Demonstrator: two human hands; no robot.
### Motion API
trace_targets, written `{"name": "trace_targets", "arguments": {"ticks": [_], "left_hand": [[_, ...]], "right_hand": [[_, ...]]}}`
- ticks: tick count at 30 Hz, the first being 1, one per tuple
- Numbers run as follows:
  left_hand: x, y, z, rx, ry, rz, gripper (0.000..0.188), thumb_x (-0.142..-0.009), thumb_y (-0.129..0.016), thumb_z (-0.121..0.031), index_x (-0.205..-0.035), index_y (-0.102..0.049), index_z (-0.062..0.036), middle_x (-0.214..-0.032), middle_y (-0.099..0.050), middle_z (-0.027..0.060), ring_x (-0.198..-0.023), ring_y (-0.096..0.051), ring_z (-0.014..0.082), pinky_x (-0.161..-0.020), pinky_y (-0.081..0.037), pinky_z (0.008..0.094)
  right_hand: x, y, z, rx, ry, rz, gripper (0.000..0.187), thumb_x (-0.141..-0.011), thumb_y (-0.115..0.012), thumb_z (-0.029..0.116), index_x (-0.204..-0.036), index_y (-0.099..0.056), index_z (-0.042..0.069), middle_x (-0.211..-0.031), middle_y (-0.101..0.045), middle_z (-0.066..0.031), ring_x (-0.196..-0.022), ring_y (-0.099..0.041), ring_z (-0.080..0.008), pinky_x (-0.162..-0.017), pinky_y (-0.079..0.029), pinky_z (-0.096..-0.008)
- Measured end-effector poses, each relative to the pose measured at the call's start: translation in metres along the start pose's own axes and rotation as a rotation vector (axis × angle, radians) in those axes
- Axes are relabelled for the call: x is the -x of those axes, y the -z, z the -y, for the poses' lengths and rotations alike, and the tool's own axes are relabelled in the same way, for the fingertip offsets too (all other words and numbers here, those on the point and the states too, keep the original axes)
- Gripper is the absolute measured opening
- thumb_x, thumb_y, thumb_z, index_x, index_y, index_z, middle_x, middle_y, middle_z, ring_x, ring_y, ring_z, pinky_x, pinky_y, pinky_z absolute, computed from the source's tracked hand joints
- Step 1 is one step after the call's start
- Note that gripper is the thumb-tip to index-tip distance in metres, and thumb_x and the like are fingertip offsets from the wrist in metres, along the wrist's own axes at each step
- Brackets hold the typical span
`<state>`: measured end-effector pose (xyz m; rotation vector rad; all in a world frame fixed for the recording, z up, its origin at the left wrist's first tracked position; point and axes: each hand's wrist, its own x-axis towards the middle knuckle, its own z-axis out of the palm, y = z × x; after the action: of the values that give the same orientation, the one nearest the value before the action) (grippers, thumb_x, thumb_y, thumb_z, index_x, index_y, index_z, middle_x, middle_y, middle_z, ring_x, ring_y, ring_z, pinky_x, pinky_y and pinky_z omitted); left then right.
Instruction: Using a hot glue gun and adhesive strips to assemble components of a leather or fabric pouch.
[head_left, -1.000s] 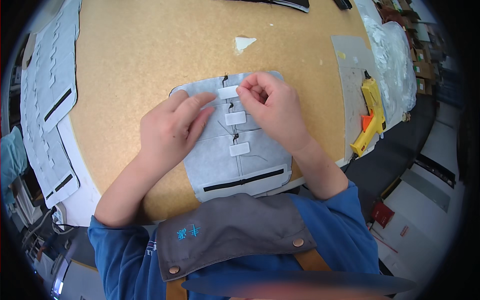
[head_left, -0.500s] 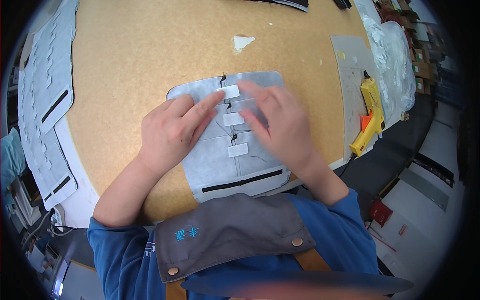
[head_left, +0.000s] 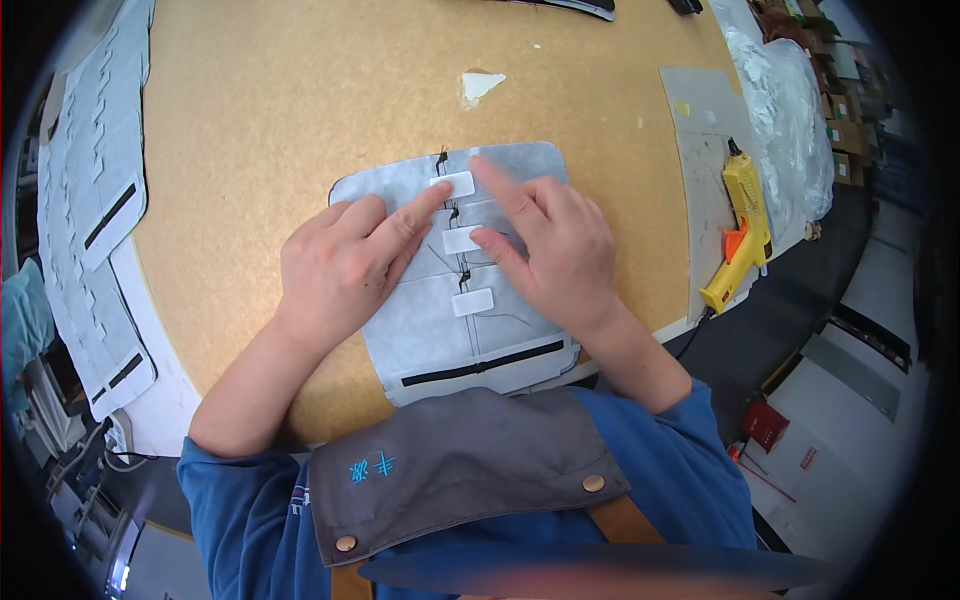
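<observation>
My left hand (head_left: pixel 340 262), gripping nothing, touches the topmost white rectangular tab (head_left: pixel 460 184); my right hand (head_left: pixel 567 245) spreads, empty. Uneven pressure could skew that tab.

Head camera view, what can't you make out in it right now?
All in the head view:
Left hand: its palm, hidden by the back of the hand.
Top white tab: its left end, partly covered by that hand.
Grey panel: part of its lower edge, hidden by the dark grey flap.
Flat dark thing: cut off by the top edge.
Dark oval: too blurred to identify.
</observation>
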<state>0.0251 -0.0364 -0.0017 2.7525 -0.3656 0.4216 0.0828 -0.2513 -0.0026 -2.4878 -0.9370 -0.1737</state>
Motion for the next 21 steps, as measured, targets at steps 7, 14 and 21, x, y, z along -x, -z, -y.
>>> {"name": "trace_targets", "arguments": {"ticks": [7, 14, 21], "left_hand": [[-0.001, 0.004, 0.000, -0.014, -0.007, 0.036, 0.041, -0.081, -0.075, -0.019, -0.121, -0.070, -0.0236, -0.061, -0.044, -0.0004, -0.053, -0.049, 0.0150, -0.047, -0.040, 0.0305], [0.007, 0.029, 0.007, -0.047, 0.484, 0.029, 0.035, -0.082, -0.078, -0.035, -0.100, -0.063, -0.0090, -0.066, -0.062, 0.0037, -0.058, -0.063, 0.0193, -0.052, -0.048, 0.0312], [0.015, 0.040, 0.000, 0.169, 0.663, 0.127, 0.031, -0.085, -0.077, -0.031, -0.089, -0.064, -0.0034, -0.061, -0.056, 0.0040, -0.053, -0.052, 0.0152, -0.052, -0.042, 0.0304]], "right_hand": [[0.000, -0.003, 0.000, 0.040, 0.024, 0.000, 0.043, -0.082, -0.072, 0.037, -0.124, -0.068, 0.028, -0.081, -0.048, 0.0024, -0.072, -0.051, -0.0154, -0.063, -0.041, -0.0322], [0.000, 0.001, 0.000, 0.033, 0.081, 0.012, 0.039, -0.082, -0.072, 0.036, -0.120, -0.069, 0.029, -0.080, -0.047, 0.0024, -0.072, -0.051, -0.0155, -0.064, -0.042, -0.0328], [0.001, -0.001, -0.004, -0.066, 0.059, -0.057, 0.030, -0.082, -0.073, 0.030, -0.111, -0.072, 0.026, -0.079, -0.051, 0.0017, -0.071, -0.055, -0.0192, -0.064, -0.047, -0.0350]]}}
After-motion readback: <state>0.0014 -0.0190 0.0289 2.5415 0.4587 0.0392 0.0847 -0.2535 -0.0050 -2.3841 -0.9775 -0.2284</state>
